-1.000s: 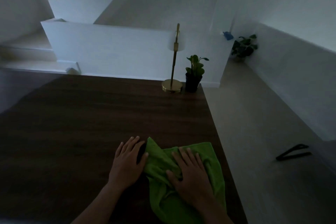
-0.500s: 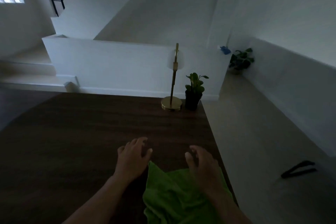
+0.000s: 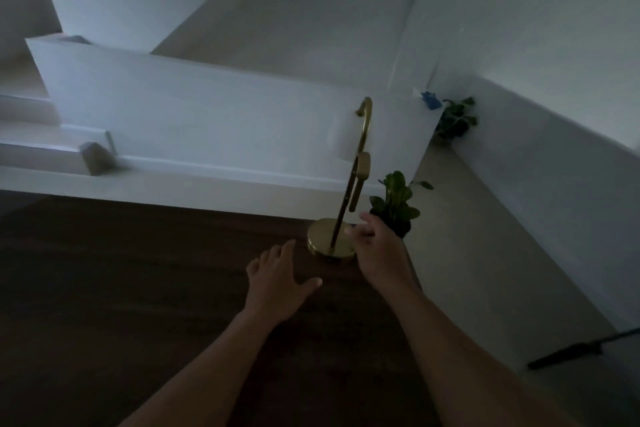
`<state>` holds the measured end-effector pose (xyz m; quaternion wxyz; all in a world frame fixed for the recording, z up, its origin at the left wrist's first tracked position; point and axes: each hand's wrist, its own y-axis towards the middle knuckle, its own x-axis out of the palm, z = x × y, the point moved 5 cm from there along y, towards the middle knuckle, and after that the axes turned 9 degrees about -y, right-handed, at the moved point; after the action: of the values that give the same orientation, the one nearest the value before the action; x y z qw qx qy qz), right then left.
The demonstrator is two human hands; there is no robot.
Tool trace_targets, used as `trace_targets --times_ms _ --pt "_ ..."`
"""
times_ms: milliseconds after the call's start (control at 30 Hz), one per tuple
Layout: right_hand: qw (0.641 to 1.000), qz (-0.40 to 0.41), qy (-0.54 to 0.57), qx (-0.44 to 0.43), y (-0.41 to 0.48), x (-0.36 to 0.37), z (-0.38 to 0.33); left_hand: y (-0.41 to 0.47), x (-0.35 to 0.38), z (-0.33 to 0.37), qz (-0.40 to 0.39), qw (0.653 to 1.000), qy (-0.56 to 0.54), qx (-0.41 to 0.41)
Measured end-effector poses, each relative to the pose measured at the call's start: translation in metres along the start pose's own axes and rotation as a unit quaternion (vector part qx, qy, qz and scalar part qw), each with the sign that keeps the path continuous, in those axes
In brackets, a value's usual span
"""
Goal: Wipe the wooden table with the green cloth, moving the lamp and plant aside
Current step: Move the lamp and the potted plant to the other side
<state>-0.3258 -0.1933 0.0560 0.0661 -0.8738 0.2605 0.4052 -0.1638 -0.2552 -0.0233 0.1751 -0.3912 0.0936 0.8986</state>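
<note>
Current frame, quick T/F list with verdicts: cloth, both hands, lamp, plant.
1. The green cloth is in view. False: no cloth shows.
2. The left hand is open over the wooden table. True.
3. The lamp stands left of the small plant. True.
4. The left hand grips the lamp's stem. False: it holds nothing, short of the base.
5. The right hand is near the table's left edge. False: it is beside the lamp's base, in front of the plant.

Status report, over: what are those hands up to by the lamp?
Both hands empty: left hand spread over the table, right hand reaching beside the lamp. Lamp and plant stand at the far corner. Cloth out of view.
</note>
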Motion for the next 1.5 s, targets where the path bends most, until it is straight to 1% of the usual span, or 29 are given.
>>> trace_targets --times_ms 167,333,500,600,733,867,1033,1267,1367,1500 --pt "1.0 0.004 0.003 0.012 0.039 0.023 -0.018 0.031 0.012 0.006 0.012 0.999 -0.019 0.024" --pt "0.999 0.047 0.006 0.009 0.054 0.028 -0.017 0.046 0.021 0.01 0.02 0.999 -0.029 0.042" --pt "0.998 0.068 -0.002 0.002 0.057 0.023 -0.017 0.048 0.041 0.004 -0.006 1.0 0.002 -0.011" --pt "0.998 0.069 -0.002 -0.004 0.054 0.023 -0.022 0.043 0.048 0.006 0.025 0.999 0.018 -0.022" --pt "0.998 0.056 -0.009 -0.037 0.044 0.026 -0.04 0.033 0.046 0.006 0.079 0.996 0.002 -0.033" --pt "0.997 0.046 -0.009 -0.054 0.038 0.024 -0.055 0.028 0.035 0.004 0.079 0.995 -0.007 -0.052" --pt "0.996 0.008 0.008 -0.088 0.028 0.046 -0.104 0.022 -0.016 -0.031 0.113 0.992 0.017 -0.062" --pt "0.986 -0.062 0.025 -0.154 0.015 0.127 -0.185 0.011 -0.1 -0.124 0.163 0.978 0.058 -0.115" --pt "0.98 -0.083 0.019 -0.182 0.009 0.163 -0.218 0.005 -0.13 -0.159 0.186 0.971 0.066 -0.135" --pt "0.969 -0.112 0.026 -0.221 -0.002 0.194 -0.253 -0.002 -0.159 -0.196 0.213 0.962 0.075 -0.152"
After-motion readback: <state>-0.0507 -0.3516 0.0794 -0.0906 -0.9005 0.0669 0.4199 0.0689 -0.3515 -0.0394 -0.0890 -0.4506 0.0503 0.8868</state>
